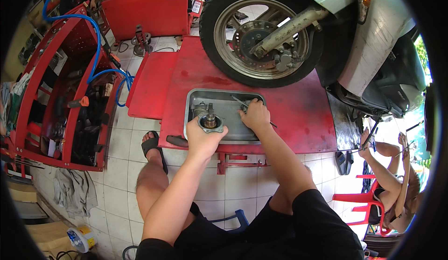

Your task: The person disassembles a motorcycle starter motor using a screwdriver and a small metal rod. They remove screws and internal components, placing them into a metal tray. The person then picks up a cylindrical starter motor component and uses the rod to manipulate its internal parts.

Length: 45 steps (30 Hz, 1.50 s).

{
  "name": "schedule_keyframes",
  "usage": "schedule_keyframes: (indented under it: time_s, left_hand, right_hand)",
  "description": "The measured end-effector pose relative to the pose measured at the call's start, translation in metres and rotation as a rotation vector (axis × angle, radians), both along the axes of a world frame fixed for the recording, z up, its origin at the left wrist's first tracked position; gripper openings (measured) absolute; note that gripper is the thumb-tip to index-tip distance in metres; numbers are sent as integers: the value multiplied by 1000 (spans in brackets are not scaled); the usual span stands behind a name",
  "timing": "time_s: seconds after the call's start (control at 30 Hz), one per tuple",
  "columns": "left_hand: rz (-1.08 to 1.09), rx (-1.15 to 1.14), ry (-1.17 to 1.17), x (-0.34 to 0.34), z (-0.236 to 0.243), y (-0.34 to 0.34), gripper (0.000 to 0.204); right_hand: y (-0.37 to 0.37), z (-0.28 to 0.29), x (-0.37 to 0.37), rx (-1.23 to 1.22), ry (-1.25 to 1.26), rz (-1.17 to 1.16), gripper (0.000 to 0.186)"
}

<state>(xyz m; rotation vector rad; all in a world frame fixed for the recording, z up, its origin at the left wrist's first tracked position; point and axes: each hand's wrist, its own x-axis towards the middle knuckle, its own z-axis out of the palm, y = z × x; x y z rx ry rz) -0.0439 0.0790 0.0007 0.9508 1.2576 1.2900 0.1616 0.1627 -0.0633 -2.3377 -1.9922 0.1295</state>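
Observation:
My left hand (201,141) is wrapped round a round metal housing (219,128) with flange ears, held over the near left of a metal tray (224,140). A shaft (211,114) stands up from the middle of the housing. Another grey metal part (199,107) lies in the tray just behind it. At the tray's right side my right hand (256,116) is closed, fingers curled down. A thin metal rod (237,100) shows beyond these fingers, and a dark thin end sticks out on the hand's other side. What the fingers grip is mostly hidden.
The tray rests on a red lift platform (298,120), below a scooter's front wheel (261,40). To the left stands a red tool rack (74,96) with a blue hose (95,40). A seated person (392,185) is at the right; a grey cloth (77,190) lies on the floor.

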Motion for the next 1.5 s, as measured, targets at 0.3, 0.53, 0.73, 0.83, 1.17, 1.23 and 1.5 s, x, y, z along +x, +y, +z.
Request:
schedule_keyframes:
  time_s: [0.3,0.53,0.73,0.83,1.17,1.23,1.5]
  left_hand:
    - [-119,97,366,17,-9,-2,25]
    - [-322,82,361,35,-14,-13,25]
    - [-474,119,546,42,-9,-30,28]
    - [-510,124,570,42,-8,-33,28]
    - [-566,104,802,39,-1,-34,32]
    - [-585,121,855,37,-1,-35,35]
    - [-607,127,941,34,-1,-39,39]
  right_hand:
    - [-14,27,36,-365,1220,-131,41]
    - [-78,62,75,-549,2139,185,55]
    - [-108,70,83,-516,1999,114,74]
    - [-118,91,64,-394,1809,159,79]
    - [-127,104,56,-167,1025,492,74]
    - [-129,98,55,-73,1045,577,75]
    - [-131,101,54,-69,958,634,73]
